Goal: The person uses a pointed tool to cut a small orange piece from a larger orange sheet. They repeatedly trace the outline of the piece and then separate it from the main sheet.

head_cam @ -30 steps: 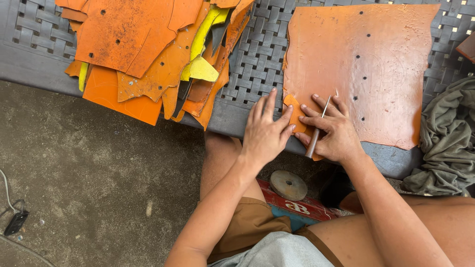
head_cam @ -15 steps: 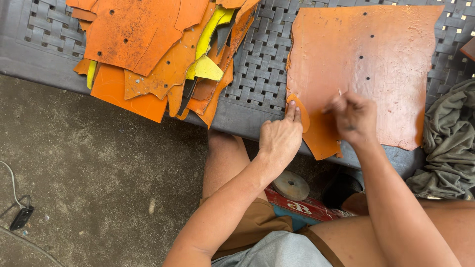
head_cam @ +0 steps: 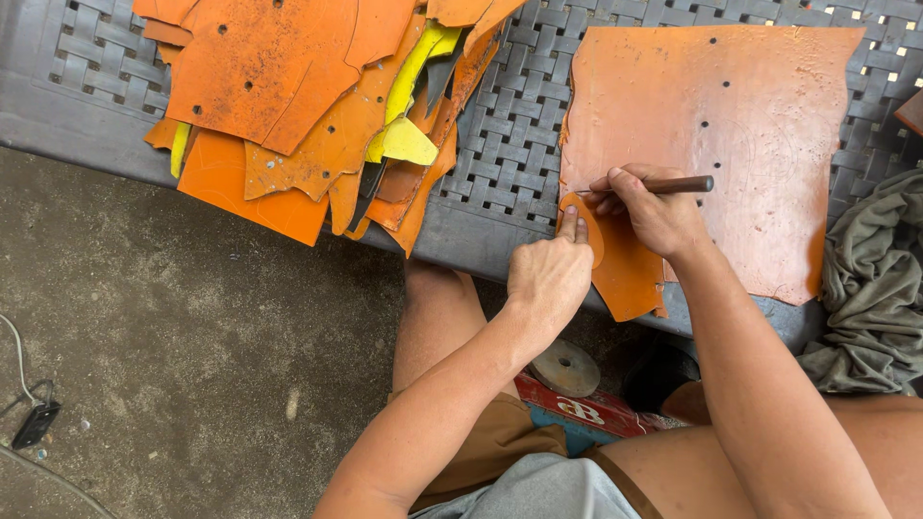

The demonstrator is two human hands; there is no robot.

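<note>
A large orange-brown leather sheet [head_cam: 731, 125] with several small holes lies on a grey woven bench [head_cam: 510, 135]. My right hand [head_cam: 654, 207] grips a thin brown-handled tool [head_cam: 673, 185], held nearly level, its tip at the sheet's lower left corner. My left hand [head_cam: 550, 274] presses a small oval orange pattern piece [head_cam: 588, 226] flat on that corner with index and middle fingers. The tool's tip sits at the oval piece's upper edge.
A heap of orange and yellow leather offcuts [head_cam: 308, 106] covers the bench's left part. A grey-green cloth [head_cam: 870, 288] hangs at the right. Below the bench are a round disc [head_cam: 565, 367], a red box [head_cam: 577, 408], my knees, and a concrete floor with a cable [head_cam: 29, 413].
My left hand lifted from lying flat and now pins the oval piece with two fingertips. My right hand turned the tool from pointing down to nearly level.
</note>
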